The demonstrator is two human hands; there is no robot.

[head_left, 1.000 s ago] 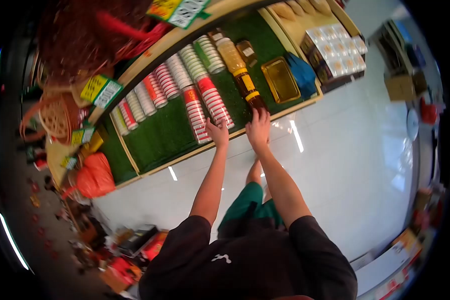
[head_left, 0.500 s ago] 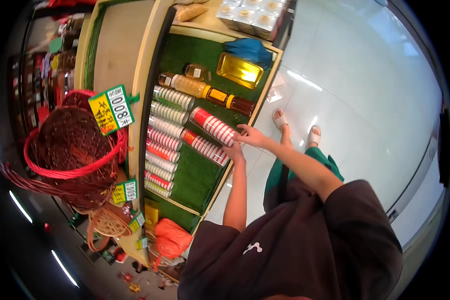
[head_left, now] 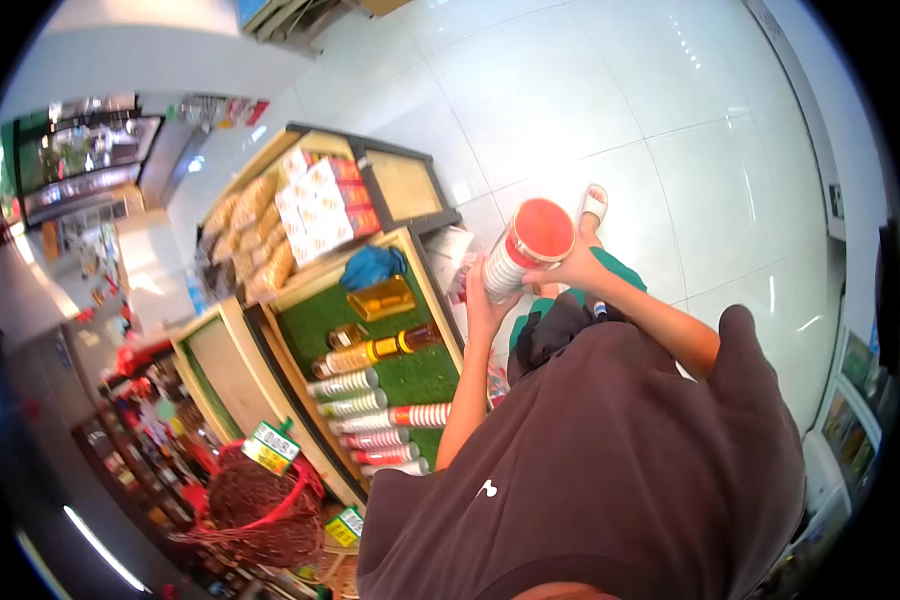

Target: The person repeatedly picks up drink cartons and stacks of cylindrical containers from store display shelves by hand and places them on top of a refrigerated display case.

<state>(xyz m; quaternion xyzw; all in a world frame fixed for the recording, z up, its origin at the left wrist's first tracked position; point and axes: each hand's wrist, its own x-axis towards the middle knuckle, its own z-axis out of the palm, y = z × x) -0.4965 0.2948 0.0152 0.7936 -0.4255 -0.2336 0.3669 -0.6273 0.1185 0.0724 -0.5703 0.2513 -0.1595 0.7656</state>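
Observation:
A stack of red-and-white paper cups [head_left: 532,238] is in my two hands, tilted, with a red round end toward the camera. My left hand [head_left: 484,292] is closed around its lower left side. Closed on the right side near the lower end is my right hand [head_left: 570,272]. Some of the fingers are hidden behind the stack. On the green-lined shelf to the left lies another red-and-white cup stack [head_left: 422,415]. Beside it are several wrapped cup stacks [head_left: 355,404] in a row.
Bottles [head_left: 375,350], a gold tray [head_left: 382,298] and a blue bag [head_left: 374,266] lie on the shelf. Behind them stand white-and-red boxes [head_left: 315,205] and bagged goods [head_left: 255,215]. A wicker basket [head_left: 260,505] hangs at lower left. Pale tiled floor [head_left: 570,90] extends beyond.
Both hands have lifted the cup stack off the shelf and brought it over the floor, turning its end upward. My view has swung, so the shelf appears farther left and lower.

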